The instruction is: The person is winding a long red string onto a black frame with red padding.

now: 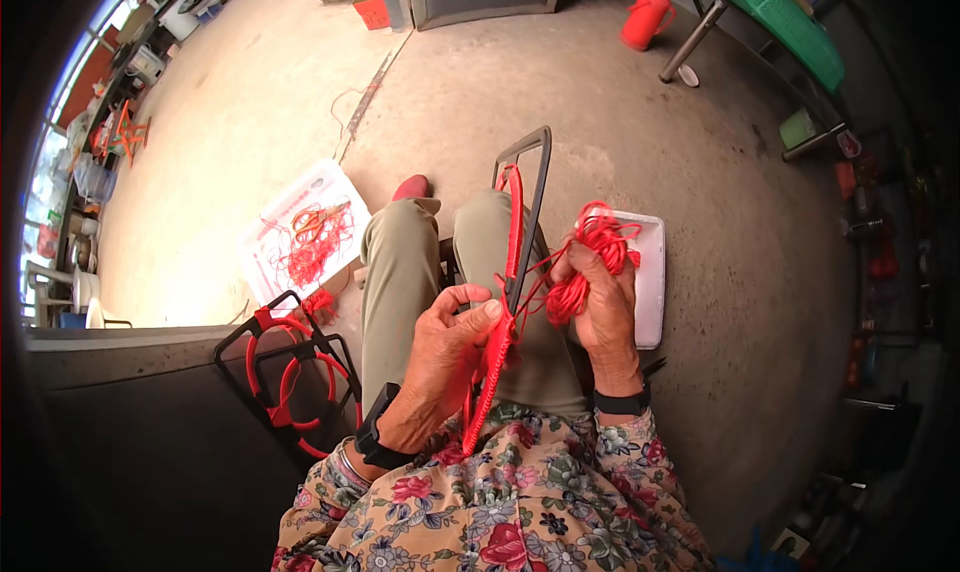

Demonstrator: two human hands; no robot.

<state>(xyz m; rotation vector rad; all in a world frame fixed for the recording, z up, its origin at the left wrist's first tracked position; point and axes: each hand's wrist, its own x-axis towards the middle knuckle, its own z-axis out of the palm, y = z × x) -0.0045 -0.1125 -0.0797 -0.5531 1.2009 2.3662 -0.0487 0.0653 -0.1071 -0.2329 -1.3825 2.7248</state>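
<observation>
Over my lap stands a black wire frame with a curved band wrapped in red cord attached to it. My left hand pinches this red band between thumb and fingers. In my right hand is a looped bundle of red cord, gripped just right of the frame. Strands run from the bundle across to the band near my left fingertips. Part of the frame's lower side is hidden behind my left hand and the band.
Left of my legs, a white tray holds tangled red cord and orange-handled scissors. Black frames with red rings lie on a dark surface beside me. Another white tray is at my right; a red thermos stands farther off.
</observation>
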